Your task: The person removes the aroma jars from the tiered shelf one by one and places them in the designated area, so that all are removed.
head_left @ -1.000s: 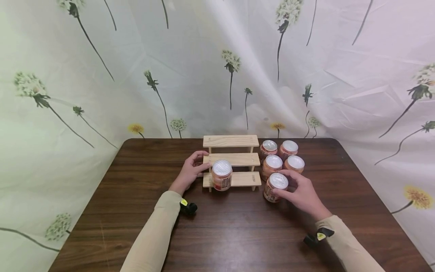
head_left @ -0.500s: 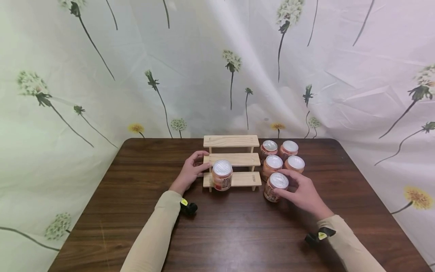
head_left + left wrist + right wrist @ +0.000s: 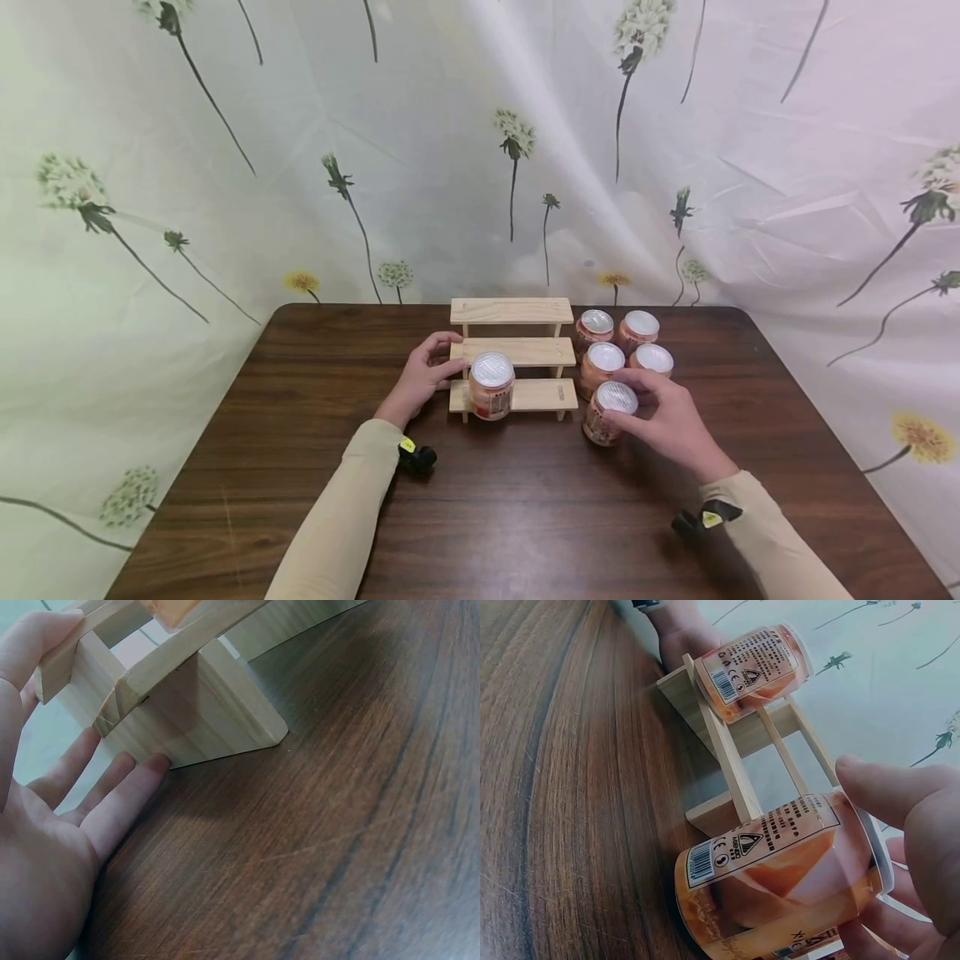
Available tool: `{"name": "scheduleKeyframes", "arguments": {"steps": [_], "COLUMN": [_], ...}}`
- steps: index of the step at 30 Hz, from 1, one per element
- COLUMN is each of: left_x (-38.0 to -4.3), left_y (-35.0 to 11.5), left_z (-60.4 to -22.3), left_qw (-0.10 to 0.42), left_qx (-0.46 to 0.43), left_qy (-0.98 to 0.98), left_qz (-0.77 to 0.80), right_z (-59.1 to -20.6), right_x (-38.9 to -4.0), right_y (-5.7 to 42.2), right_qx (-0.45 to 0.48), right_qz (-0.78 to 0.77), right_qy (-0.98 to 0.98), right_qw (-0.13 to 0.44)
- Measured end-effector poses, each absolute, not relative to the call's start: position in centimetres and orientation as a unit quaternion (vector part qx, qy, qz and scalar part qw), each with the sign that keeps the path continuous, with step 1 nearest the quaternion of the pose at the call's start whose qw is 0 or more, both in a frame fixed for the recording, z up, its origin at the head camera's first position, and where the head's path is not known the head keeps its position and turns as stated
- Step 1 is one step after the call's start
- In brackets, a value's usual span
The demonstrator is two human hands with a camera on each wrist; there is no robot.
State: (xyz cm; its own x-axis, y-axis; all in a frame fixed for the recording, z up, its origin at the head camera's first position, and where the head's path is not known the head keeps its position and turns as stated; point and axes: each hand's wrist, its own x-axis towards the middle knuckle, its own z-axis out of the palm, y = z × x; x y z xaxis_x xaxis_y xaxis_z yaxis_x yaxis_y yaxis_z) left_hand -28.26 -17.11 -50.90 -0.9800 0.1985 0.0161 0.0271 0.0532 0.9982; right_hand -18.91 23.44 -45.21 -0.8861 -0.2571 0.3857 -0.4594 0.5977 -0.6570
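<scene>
A three-step wooden display rack (image 3: 510,311) stands at the table's back edge. My left hand (image 3: 422,377) holds its left side; the thumb lies at the middle step's end, and other fingertips (image 3: 157,763) touch the side panel. One jar (image 3: 491,387) with orange contents and a silvery lid stands upright on the left of the lowest step. Right of the rack, my right hand (image 3: 670,417) grips a similar jar (image 3: 772,877) near its lid, thumb in front and fingers behind. This jar is upright and appears to rest on the table.
Several more jars (image 3: 602,367) stand close together behind the held one, beside the rack. The dark wood table (image 3: 480,517) spreads in front and to both sides. A curtain printed with dandelions (image 3: 420,150) hangs behind the table.
Both hands, the rack and the jars hold practically the same places; the head view has shifted very slightly. My right fingers have moved a little on the jar.
</scene>
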Motion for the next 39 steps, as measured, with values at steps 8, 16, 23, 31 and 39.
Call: {"name": "scheduleKeyframes", "arguments": {"steps": [8, 16, 23, 31, 39], "left_x": [-28.2, -28.2, -28.0, -27.9, -28.0], "left_y": [-17.0, -17.2, -17.1, -16.9, -16.9], "left_z": [-50.4, -50.6, -50.6, -50.6, -50.7], "left_qw": [0.055, 0.057, 0.055, 0.061, 0.060], "left_qx": [0.084, 0.078, 0.080, 0.074, 0.074], "left_qy": [0.722, 0.727, 0.723, 0.725, 0.724], "left_qz": [0.685, 0.680, 0.684, 0.682, 0.683], "right_z": [-44.9, -43.5, -42.2, -42.6, -43.6], "right_x": [-18.8, -19.3, -19.6, -20.4, -21.3], "right_y": [23.1, 21.1, 16.9, 12.6, 9.4], "right_qx": [0.225, 0.261, 0.304, 0.318, 0.297], "right_qz": [0.378, 0.387, 0.392, 0.435, 0.493], "right_qy": [-0.883, -0.855, -0.842, -0.835, -0.816], "right_qw": [0.164, 0.227, 0.210, 0.114, 0.042]}}
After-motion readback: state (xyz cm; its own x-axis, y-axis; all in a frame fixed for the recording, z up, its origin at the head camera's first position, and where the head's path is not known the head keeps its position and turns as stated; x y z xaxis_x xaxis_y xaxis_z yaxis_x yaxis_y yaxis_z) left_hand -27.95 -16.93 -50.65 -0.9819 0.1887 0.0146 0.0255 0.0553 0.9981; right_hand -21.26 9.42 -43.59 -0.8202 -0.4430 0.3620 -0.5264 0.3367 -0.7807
